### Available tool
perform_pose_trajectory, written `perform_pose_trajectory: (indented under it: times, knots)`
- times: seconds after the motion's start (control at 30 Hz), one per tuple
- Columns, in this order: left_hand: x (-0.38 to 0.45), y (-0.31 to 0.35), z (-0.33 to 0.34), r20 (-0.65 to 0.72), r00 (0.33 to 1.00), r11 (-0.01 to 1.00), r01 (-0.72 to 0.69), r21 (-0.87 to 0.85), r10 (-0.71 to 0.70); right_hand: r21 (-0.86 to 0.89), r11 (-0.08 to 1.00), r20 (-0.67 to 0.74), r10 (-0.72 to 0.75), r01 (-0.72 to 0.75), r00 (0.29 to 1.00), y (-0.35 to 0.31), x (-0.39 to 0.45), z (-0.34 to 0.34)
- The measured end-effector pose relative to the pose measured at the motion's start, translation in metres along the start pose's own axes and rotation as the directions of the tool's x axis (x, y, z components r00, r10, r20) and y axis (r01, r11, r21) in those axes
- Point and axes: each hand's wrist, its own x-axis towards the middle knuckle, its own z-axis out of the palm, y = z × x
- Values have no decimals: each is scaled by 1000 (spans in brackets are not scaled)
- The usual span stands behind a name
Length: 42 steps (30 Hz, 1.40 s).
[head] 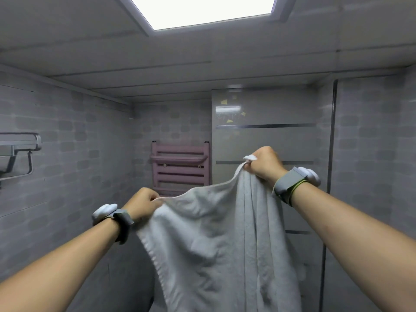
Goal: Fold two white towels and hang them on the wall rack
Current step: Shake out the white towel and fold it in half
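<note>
A white towel (216, 239) hangs in the air in front of me, its lower part running out of the bottom of the view. My left hand (144, 202) pinches the towel's top edge at the left. My right hand (263, 162) grips a bunched top corner, held higher and to the right. The top edge sags between the two hands. A metal wall rack (21, 146) is mounted on the left wall, apart from both hands. Only one towel is in view.
A pink ladder-style radiator (180, 167) stands on the far wall behind the towel. Grey tiled walls close in on the left and right. A glass panel with dark horizontal strips (265, 126) stands to the right of the radiator. A bright ceiling light (202, 10) is overhead.
</note>
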Motion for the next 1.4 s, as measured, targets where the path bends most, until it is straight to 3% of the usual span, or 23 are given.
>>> perform_pose_trajectory:
  times: [0.2,0.4,0.5,0.63,0.7,0.77,0.87,0.93,1.0,1.1,1.23,1.4]
  knots:
    - [10,90,10,41,969,962,-237,-136,244,223,967,225,-178,127,958,-13,-13,14]
    - [15,148,19,102,944,882,-250,-400,314,325,922,450,-346,210,823,-22,-39,18]
    - [10,151,16,122,954,895,-207,-396,274,294,944,402,-262,147,877,-19,-37,16]
    - [1,130,8,308,930,901,-50,-432,199,206,976,228,-122,75,966,-20,-31,18]
    - [-1,113,5,322,931,880,1,-475,173,198,979,173,-74,39,982,-18,-26,16]
    - [-4,103,2,266,953,776,55,-628,147,209,978,170,-61,25,983,-17,-23,14]
    - [-8,103,-2,148,975,593,20,-805,168,200,979,190,-70,32,979,-19,-25,25]
    - [-7,111,-1,64,988,637,-39,-770,139,186,981,212,-97,57,973,-22,-28,34]
    - [-2,118,3,-53,995,761,-97,-642,82,135,987,235,-117,87,965,-25,-31,38]
    - [-1,127,10,-169,979,863,-180,-473,111,41,992,233,-129,123,964,-29,-37,38]
    - [-1,139,20,-73,983,904,-184,-386,168,216,976,207,-40,-6,977,-31,-40,41]
    - [0,151,27,22,981,961,-185,-207,194,495,839,327,61,-226,943,-30,-49,37]
